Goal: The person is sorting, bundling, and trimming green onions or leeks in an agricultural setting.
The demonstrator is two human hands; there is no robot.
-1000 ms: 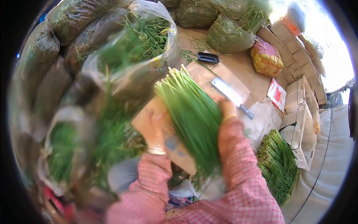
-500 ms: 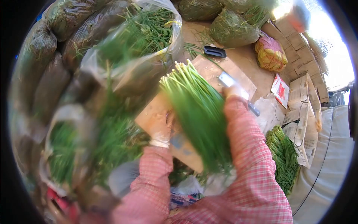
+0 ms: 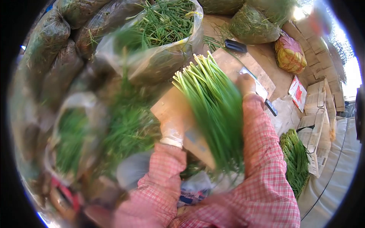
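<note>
— Head view is showing what, counted?
— One bundle of green stalks [image 3: 213,110] is lying across one wooden board [image 3: 167,108], one cleaver [image 3: 262,93] beyond it, one black holder [image 3: 235,46], and one open clear bag of greens [image 3: 167,26].
— And the hands?
— Left hand [image 3: 173,127] is lying flat and spread on the board beside the bundle. Right hand [image 3: 246,84] is curling by the cleaver blade; I cannot tell its grip.

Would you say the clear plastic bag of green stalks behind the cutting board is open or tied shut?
Open: the clear plastic bag gapes at its top, and loose green stalks show inside it.
</note>
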